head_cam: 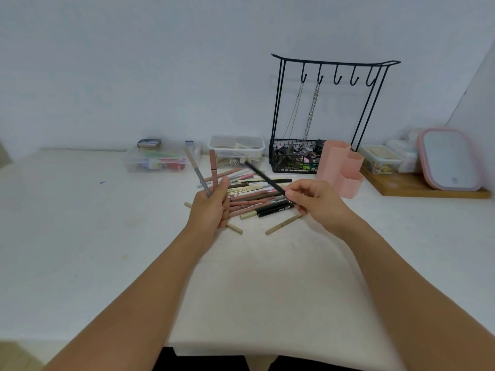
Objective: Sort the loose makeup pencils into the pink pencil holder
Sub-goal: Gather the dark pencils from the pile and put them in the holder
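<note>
Makeup pencils lie in a loose heap at the centre of a white desk, black, brown, pink and beige barrels crossing one another; one beige pencil rests apart at the heap's lower right edge. Above the pile, the left hand is closed around two pencils held upright, a grey-and-beige pencil and a dusty-pink pencil, their tips pointing toward the upper middle of the frame. The right hand pinches a black pencil between thumb and fingers, its free end slanting up and to the left. Just right of the heap stands the pink pencil holder, a cluster of hexagonal tubes of stepped heights. Behind it rises a black wire jewellery stand with chains hanging from its hooks. Clear plastic boxes line the wall, and a pink-framed mirror leans at the right on a wooden tray.
</note>
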### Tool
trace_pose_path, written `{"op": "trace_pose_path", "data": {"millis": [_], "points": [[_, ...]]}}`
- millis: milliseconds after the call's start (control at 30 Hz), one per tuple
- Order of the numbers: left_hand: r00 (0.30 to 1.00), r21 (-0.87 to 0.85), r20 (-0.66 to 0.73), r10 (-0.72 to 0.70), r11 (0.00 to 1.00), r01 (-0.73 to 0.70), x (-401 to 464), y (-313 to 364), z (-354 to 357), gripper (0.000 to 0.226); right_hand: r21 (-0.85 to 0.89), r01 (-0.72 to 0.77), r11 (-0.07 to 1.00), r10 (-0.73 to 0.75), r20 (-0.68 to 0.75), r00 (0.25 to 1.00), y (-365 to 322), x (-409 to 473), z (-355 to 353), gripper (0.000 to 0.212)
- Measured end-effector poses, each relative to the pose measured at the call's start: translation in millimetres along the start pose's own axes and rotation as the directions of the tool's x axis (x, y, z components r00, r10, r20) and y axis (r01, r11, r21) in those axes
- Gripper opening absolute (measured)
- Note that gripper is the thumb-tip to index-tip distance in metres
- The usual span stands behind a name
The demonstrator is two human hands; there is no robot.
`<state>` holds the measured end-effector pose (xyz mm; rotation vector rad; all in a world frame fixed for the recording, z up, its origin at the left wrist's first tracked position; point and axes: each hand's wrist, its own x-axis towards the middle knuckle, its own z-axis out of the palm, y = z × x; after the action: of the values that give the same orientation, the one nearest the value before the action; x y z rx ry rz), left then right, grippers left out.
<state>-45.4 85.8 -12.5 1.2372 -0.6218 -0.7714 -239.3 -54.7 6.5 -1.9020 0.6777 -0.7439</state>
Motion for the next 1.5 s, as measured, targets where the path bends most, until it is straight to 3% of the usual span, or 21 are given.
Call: {"op": "trace_pose_path", "data": {"millis": [133, 300, 400, 567, 733, 833, 900, 1000, 1067, 1233, 1500], "points": [[0.996, -0.037, 0.087, -0.023, 0.999, 0.026, -3.1, 0.5, 5.1, 0.046, 0.445, -0.084, 0.892, 0.061, 0.066, 0.996, -17.2, -7.8, 21.6, 0.010], [0.982, -0.037, 0.185, 0.050, 0.998, -0.044, -7.7, -5.3, 18.5, 0.044, 0.527, -0.085, 0.846, 0.019, 0.129, 0.991, -27.5, -21.8, 68.4, 0.015], [0.981, -0.031, 0.182, 0.073, 0.997, -0.068, -7.8, -10.5, 23.2, 0.052, 0.455, -0.090, 0.886, 0.032, 0.132, 0.991, -22.5, -24.0, 81.9, 0.015], [0.981, -0.002, 0.165, 0.100, 0.995, -0.101, -8.6, -17.2, 30.3, 0.025, 0.341, -0.058, 0.938, 0.029, 0.089, 0.996, -16.7, -26.3, 87.2, 0.004], [0.975, 0.174, 0.130, 0.179, 0.964, -0.200, -11.6, -14.9, 27.8, 0.060, 0.290, -0.044, 0.956, 0.009, 0.122, 0.992, -14.0, -25.5, 83.3, 0.003], [0.976, 0.204, 0.064, 0.210, 0.954, -0.219, -10.5, -11.5, 24.2, 0.067, 0.214, -0.008, 0.977, -0.009, 0.079, 0.997, -15.9, -20.0, 70.5, 0.007], [0.977, 0.216, 0.040, 0.211, 0.953, -0.215, -7.8, -9.6, 21.7, 0.069, 0.085, 0.061, 0.994, -0.056, -0.068, 0.996, -15.2, -10.4, 49.1, 0.007], [0.984, 0.173, 0.045, 0.175, 0.968, -0.180, -5.7, -8.1, 16.4, 0.070, -0.318, 0.084, 0.944, -0.166, -0.240, 0.956, -5.6, 3.3, 5.2, 0.005], [0.987, 0.142, 0.061, 0.150, 0.977, -0.158, -6.5, -6.3, 15.4, 0.059, -0.479, 0.018, 0.878, -0.147, -0.232, 0.961, 8.0, 6.5, -16.5, 0.007], [0.993, 0.073, 0.091, 0.080, 0.994, -0.086, -6.5, -5.6, 16.2, 0.040, -0.564, -0.044, 0.824, -0.042, -0.139, 0.989, 37.8, 12.7, -25.7, 0.015], [0.997, 0.022, 0.033, -0.068, 0.997, 0.068, -6.4, 0.1, 14.9, 0.049, -0.619, 0.018, 0.785, -0.072, -0.063, 0.995, 38.5, 21.2, -22.4, 0.015]]}}
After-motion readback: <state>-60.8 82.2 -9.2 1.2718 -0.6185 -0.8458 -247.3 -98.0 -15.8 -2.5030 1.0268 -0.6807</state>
